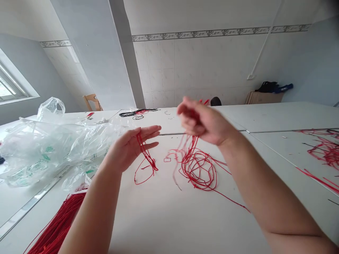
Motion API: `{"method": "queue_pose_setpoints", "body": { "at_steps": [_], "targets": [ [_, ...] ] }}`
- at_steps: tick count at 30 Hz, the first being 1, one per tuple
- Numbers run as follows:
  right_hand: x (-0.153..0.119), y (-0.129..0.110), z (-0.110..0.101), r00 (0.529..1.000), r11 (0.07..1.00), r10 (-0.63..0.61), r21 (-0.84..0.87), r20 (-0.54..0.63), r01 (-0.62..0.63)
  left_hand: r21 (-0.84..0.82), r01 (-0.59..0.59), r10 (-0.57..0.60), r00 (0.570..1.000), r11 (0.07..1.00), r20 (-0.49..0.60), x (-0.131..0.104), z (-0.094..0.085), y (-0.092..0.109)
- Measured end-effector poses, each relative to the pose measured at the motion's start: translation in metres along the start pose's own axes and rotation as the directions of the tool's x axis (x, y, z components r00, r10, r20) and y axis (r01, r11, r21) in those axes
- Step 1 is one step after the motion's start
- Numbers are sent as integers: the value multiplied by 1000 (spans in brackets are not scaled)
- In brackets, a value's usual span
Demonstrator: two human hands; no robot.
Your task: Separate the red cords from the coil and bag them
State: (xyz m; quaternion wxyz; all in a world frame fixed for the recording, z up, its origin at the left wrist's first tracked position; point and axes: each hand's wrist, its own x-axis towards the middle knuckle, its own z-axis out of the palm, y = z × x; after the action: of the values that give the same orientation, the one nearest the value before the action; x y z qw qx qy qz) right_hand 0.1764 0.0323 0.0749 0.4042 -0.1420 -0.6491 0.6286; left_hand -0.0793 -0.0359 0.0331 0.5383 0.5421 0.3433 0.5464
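My left hand [130, 145] is held above the white table with its fingers stretched out. A small bunch of red cords [146, 154] hangs from between its thumb and fingers, the lower ends near the tabletop. Higher and to the right, my right hand [201, 120] is blurred by motion, its fingers curled around red strands. These strands drop toward a loose coil of red cord [200, 169] on the table below. A blurred, thin cord with a dark end [178, 185] dangles left of the coil. The palm side of the right hand is partly hidden.
Clear plastic bags [60, 141] cover the left side, above a thick bundle of red cords [60, 224]. A metal ruler-like strip [34, 201] lies there. Black cords [129, 113] are at the back; more red cords [325, 151] lie at right. A chair [92, 101] stands behind.
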Motion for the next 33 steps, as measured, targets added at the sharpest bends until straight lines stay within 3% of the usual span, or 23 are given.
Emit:
{"method": "queue_pose_setpoints", "body": {
  "at_steps": [3,6,11,14,16,18,21,24,27,30,32,33],
  "targets": [
    [-6,45,19,997,979,50,-195,-56,-60,36,-18,19,1000,999,-9,2,10,-11],
    [-16,71,34,991,971,127,-199,-51,-135,94,-15,19,999,995,-42,3,18,-21],
    [-24,77,48,988,970,118,-200,-102,-137,187,34,-30,999,982,-23,2,24,-31],
    [-25,76,40,981,979,94,-161,-169,-122,220,45,-43,999,974,-15,2,23,-29],
    [-24,74,24,956,995,69,-46,-286,-86,228,56,-51,998,972,-27,4,20,-26],
    [-22,68,3,890,995,6,94,-455,42,196,46,-29,996,980,-87,7,14,-21],
    [-21,49,-31,692,935,-130,145,-710,324,73,-24,44,961,997,-275,14,0,-11],
    [-23,26,-58,503,865,-180,108,-845,491,-78,-169,109,861,983,-496,18,-18,4],
    [-23,11,-73,413,827,-187,85,-891,556,-204,-355,144,744,912,-652,16,-35,19],
    [-12,12,-73,413,823,-196,81,-889,563,-311,-413,92,714,856,-695,14,-45,28],
    [2,21,-65,499,846,-151,149,-853,512,-360,-365,37,744,858,-667,18,-44,24],
    [11,26,-59,583,868,-92,222,-807,444,-374,-319,9,770,871,-638,20,-41,20]
  ]
}}
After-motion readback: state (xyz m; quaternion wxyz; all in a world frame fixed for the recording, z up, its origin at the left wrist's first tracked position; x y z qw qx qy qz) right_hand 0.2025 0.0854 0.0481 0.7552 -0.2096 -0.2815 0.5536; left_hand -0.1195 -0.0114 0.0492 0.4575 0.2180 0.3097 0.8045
